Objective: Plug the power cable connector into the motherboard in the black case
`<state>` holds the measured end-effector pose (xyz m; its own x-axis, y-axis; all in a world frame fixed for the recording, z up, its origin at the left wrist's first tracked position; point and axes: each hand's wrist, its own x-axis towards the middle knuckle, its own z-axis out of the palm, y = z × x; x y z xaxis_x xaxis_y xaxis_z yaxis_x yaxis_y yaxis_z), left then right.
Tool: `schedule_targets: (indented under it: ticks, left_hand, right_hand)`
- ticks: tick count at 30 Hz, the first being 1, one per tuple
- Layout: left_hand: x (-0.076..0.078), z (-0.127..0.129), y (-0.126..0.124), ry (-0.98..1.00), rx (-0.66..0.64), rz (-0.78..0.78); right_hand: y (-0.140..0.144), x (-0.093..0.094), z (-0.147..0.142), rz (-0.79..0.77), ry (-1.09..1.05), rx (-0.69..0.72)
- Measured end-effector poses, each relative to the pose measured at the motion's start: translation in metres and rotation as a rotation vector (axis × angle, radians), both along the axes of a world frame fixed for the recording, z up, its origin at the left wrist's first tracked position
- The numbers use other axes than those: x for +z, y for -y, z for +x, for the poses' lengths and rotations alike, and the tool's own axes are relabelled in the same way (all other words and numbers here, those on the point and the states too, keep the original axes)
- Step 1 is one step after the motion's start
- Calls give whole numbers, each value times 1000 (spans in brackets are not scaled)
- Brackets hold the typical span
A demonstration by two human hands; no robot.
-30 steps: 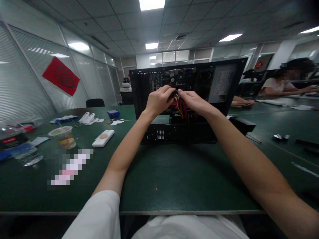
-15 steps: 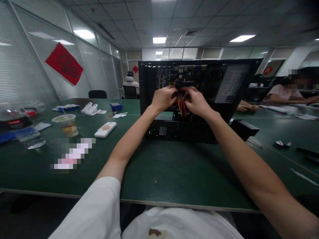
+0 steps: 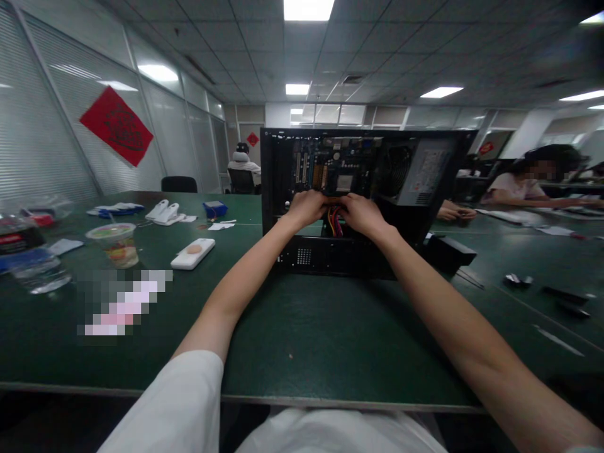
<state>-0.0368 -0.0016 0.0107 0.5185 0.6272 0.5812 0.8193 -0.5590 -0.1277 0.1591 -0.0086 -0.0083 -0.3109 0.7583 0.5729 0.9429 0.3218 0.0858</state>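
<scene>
- Far left: clear plastic water bottle (image 3: 35,270) lying on green table (image 3: 306,340); red patch on dark label beside it, text unreadable.
- Red diamond paper (image 3: 116,126) on glass wall, dark character on it, too blurred to read.
- Lidded plastic cup (image 3: 114,242) upright, print on it illegible; blurred-out patch just in front.
- White flat device (image 3: 192,253) with orange oval mark, lying near cup.
- Farther back: white handset pair (image 3: 165,211), small blue box (image 3: 215,208), scraps of paper.
- Centre: open black computer case (image 3: 283,189) on table, motherboard (image 3: 340,167) facing camera, fan (image 3: 395,165) right of board.
- Left hand (image 3: 306,207) inside case below motherboard, fingers curled, pinching top of cable bundle.
- Red-yellow cable bundle (image 3: 335,221) hanging between both hands, low centre of case opening.
- Right hand (image 3: 361,214) just beside left, fingers closed on same bundle.
- Grey power supply label (image 3: 425,173) at right of case, printed lines too small to read.
- Black panel (image 3: 448,248) lying right of case.
- Far right: seated person, arm (image 3: 542,201) on table; another person's hands (image 3: 455,212) behind case edge.
</scene>
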Motion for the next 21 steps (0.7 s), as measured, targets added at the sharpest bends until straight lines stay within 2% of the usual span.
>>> schedule_targets:
  ticks: [4,7,12,17,21]
  left_hand:
    - [-3,-1,-6,33,23,13]
    - [-5,5,-6,-30,50,23]
    - [-14,22,-6,-223,-18,-9]
    - [-10,29,-23,-299,2,-65]
    - [-7,35,-34,-329,-36,-53]
  right_hand:
    - [-15,-7,17,-7,-63,-86]
    - [-22,-13,25,-62,-103,-68]
    - [-19,-16,17,-171,-107,7]
    - [-15,-13,12,-174,-138,-44]
    - [-16,-11,13,-177,-175,-63]
